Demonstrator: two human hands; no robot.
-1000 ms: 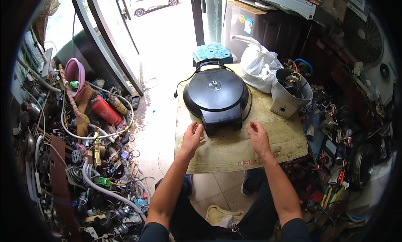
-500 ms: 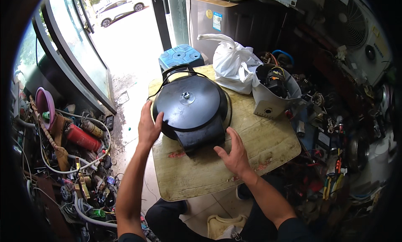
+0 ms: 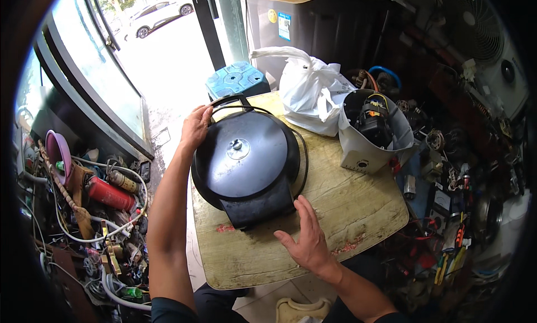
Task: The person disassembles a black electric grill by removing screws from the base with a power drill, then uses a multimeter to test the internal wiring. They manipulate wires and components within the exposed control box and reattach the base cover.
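A round black electric griddle (image 3: 246, 166) lies with its lid down on a worn wooden table (image 3: 347, 211), its broad front handle (image 3: 260, 208) toward me. Its black power cord (image 3: 305, 161) runs over the back rim and loops down the right side. At the griddle's far left edge, my left hand (image 3: 196, 127) has its fingers bent together where the cord meets them; the fingertips are partly hidden. My right hand (image 3: 307, 242) is held near the handle's right corner, fingers and thumb apart, with nothing in it.
Behind the griddle are a blue stool (image 3: 238, 79) and a tied white plastic bag (image 3: 313, 91). A white bin (image 3: 363, 155) holding a dark motor-like part stands at the table's right. Cluttered parts, hoses and a red cylinder (image 3: 111, 193) lie left; tools and scrap pile up right.
My left hand has moved from the griddle's left side to its far left edge at the cord. The cord's right loop stands out wider. My right hand stays open by the handle.
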